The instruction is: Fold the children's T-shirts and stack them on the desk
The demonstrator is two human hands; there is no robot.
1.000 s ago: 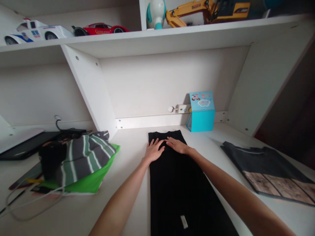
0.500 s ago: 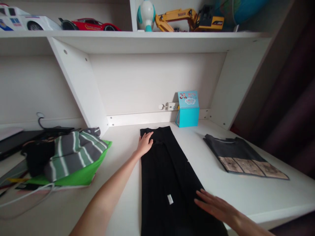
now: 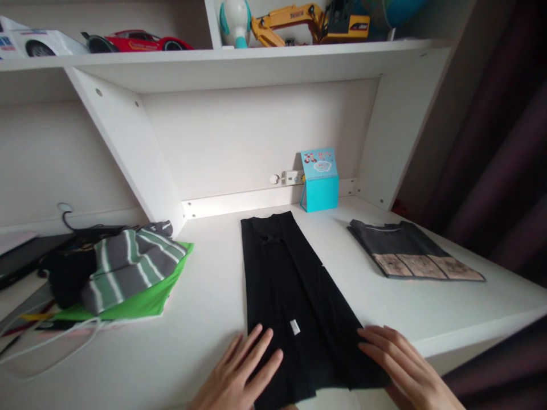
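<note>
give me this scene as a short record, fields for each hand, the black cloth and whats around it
left hand: bare left hand, fingers spread over the near left edge of a long black cloth garment
right hand: bare right hand, fingers at its near right edge; grip unclear
garment: laid lengthwise on a white desk, small white rectangular tag showing
right side: folded dark grey garment with tan printed band
left side: grey-green striped cloth over bright green cloth
back: bright blue standing calendar
</note>
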